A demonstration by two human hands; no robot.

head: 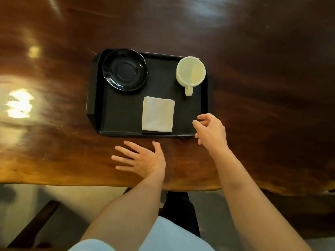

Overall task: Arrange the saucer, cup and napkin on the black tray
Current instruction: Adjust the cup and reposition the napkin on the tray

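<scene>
Observed from beside the seated person, left to right.

Bench (54, 124): dark polished wood, glare patches at its left. Its near edge runs irregular and wavy just behind both wrists. Bare wood lies open to the left of the left hand and to the right of the right hand.

Left hand (141, 158): palm down on or just over the bench, fingers spread and pointing left and away. Grip apart, holding nothing. It sits between the bench's near edge and the tray's near rim, close to that rim but not touching it.

Black tray (94, 98): rectangular with clipped corners, lying flat directly beyond the left hand.

Saucer (124, 70): black, glossy, in the tray's far-left corner, well beyond the left hand. Its far edge sits against or over the tray's raised rim; which one cannot be told.

Napkin (158, 114): white, folded square, lying flat at the tray's near-middle, just beyond and right of the left hand, left of the right hand. Its near edge touches the tray's near rim.

Cup (190, 71): cream, upright, empty, in the far-right corner, handle turned toward the person, well beyond the right hand.

Right hand (211, 132): raised over the tray's near-right corner, fingers loosely curled, thumb and forefinger parted. Grip apart and empty. Bare tray floor lies between it and the napkin.
</scene>
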